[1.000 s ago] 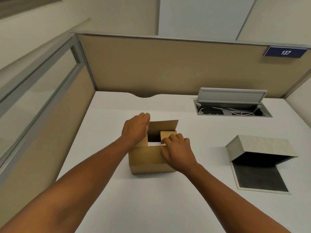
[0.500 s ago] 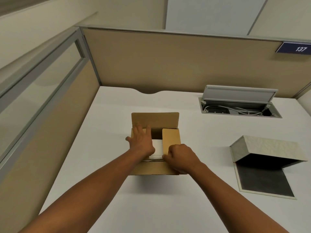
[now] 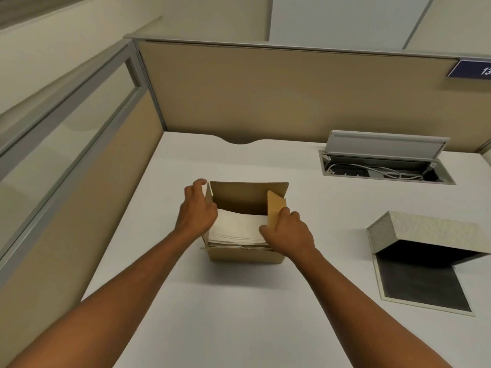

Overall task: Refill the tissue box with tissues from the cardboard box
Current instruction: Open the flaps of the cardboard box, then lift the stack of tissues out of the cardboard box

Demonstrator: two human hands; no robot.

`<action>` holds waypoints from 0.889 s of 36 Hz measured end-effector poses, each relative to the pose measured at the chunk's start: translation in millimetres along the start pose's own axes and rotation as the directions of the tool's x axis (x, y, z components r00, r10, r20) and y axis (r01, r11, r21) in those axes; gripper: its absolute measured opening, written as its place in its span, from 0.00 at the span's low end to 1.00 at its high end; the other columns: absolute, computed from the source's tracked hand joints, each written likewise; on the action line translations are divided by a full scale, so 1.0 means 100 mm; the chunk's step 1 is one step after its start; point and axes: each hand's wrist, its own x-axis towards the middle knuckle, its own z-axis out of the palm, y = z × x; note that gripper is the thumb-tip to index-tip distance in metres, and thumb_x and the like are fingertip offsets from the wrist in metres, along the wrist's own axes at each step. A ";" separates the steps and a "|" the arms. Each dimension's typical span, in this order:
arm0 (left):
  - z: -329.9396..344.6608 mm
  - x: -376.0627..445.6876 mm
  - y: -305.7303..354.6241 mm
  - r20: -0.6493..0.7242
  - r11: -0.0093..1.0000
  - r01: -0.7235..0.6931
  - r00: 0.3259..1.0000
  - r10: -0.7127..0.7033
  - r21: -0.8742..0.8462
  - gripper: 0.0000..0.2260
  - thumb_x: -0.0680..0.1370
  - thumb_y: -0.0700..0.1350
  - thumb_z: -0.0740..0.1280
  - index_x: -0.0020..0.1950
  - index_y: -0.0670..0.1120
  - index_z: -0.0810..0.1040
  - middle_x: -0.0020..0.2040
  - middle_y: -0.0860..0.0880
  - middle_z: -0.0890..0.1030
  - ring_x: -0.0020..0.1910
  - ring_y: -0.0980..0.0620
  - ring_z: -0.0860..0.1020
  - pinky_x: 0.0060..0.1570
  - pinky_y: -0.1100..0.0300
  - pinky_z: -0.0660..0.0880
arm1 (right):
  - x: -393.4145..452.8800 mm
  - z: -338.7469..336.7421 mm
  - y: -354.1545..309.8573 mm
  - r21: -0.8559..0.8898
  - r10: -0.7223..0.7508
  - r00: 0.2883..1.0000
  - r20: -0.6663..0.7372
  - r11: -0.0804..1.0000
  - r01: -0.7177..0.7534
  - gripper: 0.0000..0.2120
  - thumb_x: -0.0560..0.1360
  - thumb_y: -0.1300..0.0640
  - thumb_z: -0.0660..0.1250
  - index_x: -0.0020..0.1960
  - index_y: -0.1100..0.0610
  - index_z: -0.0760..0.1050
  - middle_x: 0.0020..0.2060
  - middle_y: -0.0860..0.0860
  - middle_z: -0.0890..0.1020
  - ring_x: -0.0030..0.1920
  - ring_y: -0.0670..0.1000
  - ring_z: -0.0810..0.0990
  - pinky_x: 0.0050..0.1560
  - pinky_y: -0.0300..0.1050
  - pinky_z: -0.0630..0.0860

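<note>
A person stands at a white desk (image 3: 239,314) inside a beige office cubicle, both bare forearms reaching forward to a small brown cardboard box (image 3: 245,254) that sits near the middle of the desk. The box is open, its back flap standing upright, and a stack of white tissues (image 3: 239,227) fills it nearly to the top. The left hand (image 3: 198,211) is at the box's left edge, its fingers curled around the left flap and holding it outward, thumb side toward the tissues. The right hand (image 3: 288,233) is at the box's right edge, fingers closed on the right flap, which stands tilted up above the tissue stack. Neither hand is lifting any tissues; the stack lies flat inside the box. Well to the right on the desk is the tissue box (image 3: 427,235), a pale, patterned cover propped open over its flat base, whose dark inner surface is exposed and holds nothing. At the back right of the desk a grey cable hatch (image 3: 388,163) is set into the surface, its lid raised and white cords showing inside. On the partition above it, at the frame's right edge, a dark blue number plate (image 3: 470,69) is partly cut off.
</note>
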 end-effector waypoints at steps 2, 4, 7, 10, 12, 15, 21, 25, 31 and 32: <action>-0.08 0.00 -0.06 -0.027 1.000 0.014 1.000 -0.014 0.010 0.30 0.76 0.38 0.68 0.74 0.51 0.60 0.72 0.43 0.65 0.62 0.38 0.74 0.51 0.53 0.74 | 0.00 -0.09 0.06 0.124 0.029 1.000 -0.001 0.992 -0.029 0.25 0.76 0.43 0.63 0.64 0.61 0.70 0.54 0.58 0.79 0.50 0.58 0.78 0.46 0.48 0.72; -0.14 -0.01 -0.11 -0.061 0.997 -0.003 0.998 0.007 0.072 0.31 0.73 0.36 0.68 0.73 0.50 0.62 0.72 0.42 0.64 0.63 0.39 0.72 0.51 0.53 0.73 | -0.01 -0.16 0.12 0.225 0.066 0.998 -0.002 0.972 -0.064 0.21 0.77 0.46 0.62 0.63 0.59 0.72 0.49 0.55 0.81 0.45 0.55 0.77 0.44 0.47 0.70; -0.20 -0.05 -0.15 -0.104 0.914 -0.142 0.975 0.195 0.380 0.29 0.70 0.34 0.71 0.69 0.46 0.69 0.67 0.40 0.68 0.62 0.40 0.69 0.55 0.50 0.71 | -0.03 -0.23 0.22 0.365 0.127 0.992 0.017 0.923 -0.124 0.19 0.78 0.49 0.61 0.65 0.57 0.73 0.49 0.53 0.82 0.48 0.54 0.80 0.47 0.49 0.76; -0.20 -0.05 -0.10 -0.015 0.740 -0.374 0.888 0.460 0.559 0.16 0.69 0.34 0.73 0.56 0.44 0.81 0.54 0.41 0.78 0.51 0.41 0.74 0.49 0.51 0.72 | -0.04 -0.26 0.34 0.490 0.158 0.987 0.011 0.860 -0.143 0.14 0.79 0.51 0.59 0.61 0.57 0.75 0.51 0.53 0.82 0.49 0.57 0.82 0.53 0.58 0.82; -0.17 -0.04 -0.04 0.119 0.630 -0.517 0.819 0.562 0.579 0.09 0.73 0.36 0.71 0.52 0.44 0.84 0.49 0.44 0.81 0.48 0.43 0.75 0.48 0.52 0.71 | -0.04 -0.26 0.43 0.577 0.182 0.983 0.023 0.800 -0.162 0.10 0.79 0.55 0.58 0.56 0.55 0.75 0.50 0.54 0.81 0.48 0.57 0.82 0.49 0.59 0.84; -0.11 -0.03 0.09 0.305 0.599 -0.632 0.770 0.561 0.492 0.09 0.77 0.40 0.67 0.55 0.47 0.84 0.52 0.48 0.82 0.51 0.47 0.75 0.49 0.53 0.73 | -0.05 -0.24 0.56 0.680 0.226 0.970 0.088 0.698 -0.225 0.10 0.79 0.58 0.58 0.57 0.54 0.74 0.54 0.54 0.80 0.49 0.56 0.82 0.40 0.48 0.84; 0.10 0.10 0.32 0.574 0.695 -0.619 0.738 0.355 0.365 0.17 0.80 0.52 0.63 0.67 0.48 0.77 0.63 0.51 0.79 0.63 0.50 0.75 0.60 0.53 0.73 | -0.06 -0.19 0.74 0.750 0.248 0.955 0.161 0.599 -0.282 0.13 0.78 0.62 0.58 0.59 0.58 0.76 0.52 0.56 0.82 0.49 0.59 0.84 0.39 0.46 0.84; 0.33 0.23 0.39 0.689 0.739 -0.567 0.698 0.195 0.365 0.25 0.81 0.56 0.61 0.74 0.45 0.69 0.72 0.47 0.73 0.70 0.47 0.70 0.67 0.53 0.67 | -0.06 -0.15 0.80 0.763 0.245 0.950 0.194 0.571 -0.303 0.14 0.78 0.64 0.57 0.61 0.58 0.75 0.54 0.58 0.82 0.50 0.60 0.85 0.41 0.48 0.84; 0.57 0.48 0.37 0.762 0.779 -0.404 0.632 -0.142 0.480 0.39 0.77 0.67 0.58 0.80 0.45 0.56 0.80 0.47 0.58 0.78 0.46 0.57 0.74 0.51 0.57 | -0.05 -0.14 0.82 0.764 0.233 0.955 0.184 0.577 -0.288 0.15 0.79 0.64 0.57 0.63 0.57 0.74 0.55 0.57 0.81 0.50 0.59 0.84 0.41 0.47 0.84; 0.58 0.51 0.35 0.764 0.780 -0.380 0.619 -0.185 0.497 0.40 0.76 0.68 0.59 0.80 0.45 0.56 0.80 0.47 0.58 0.78 0.46 0.57 0.74 0.51 0.57 | -0.05 -0.14 0.82 0.762 0.229 0.957 0.179 0.582 -0.282 0.14 0.80 0.64 0.57 0.63 0.57 0.74 0.56 0.57 0.81 0.51 0.59 0.84 0.41 0.47 0.84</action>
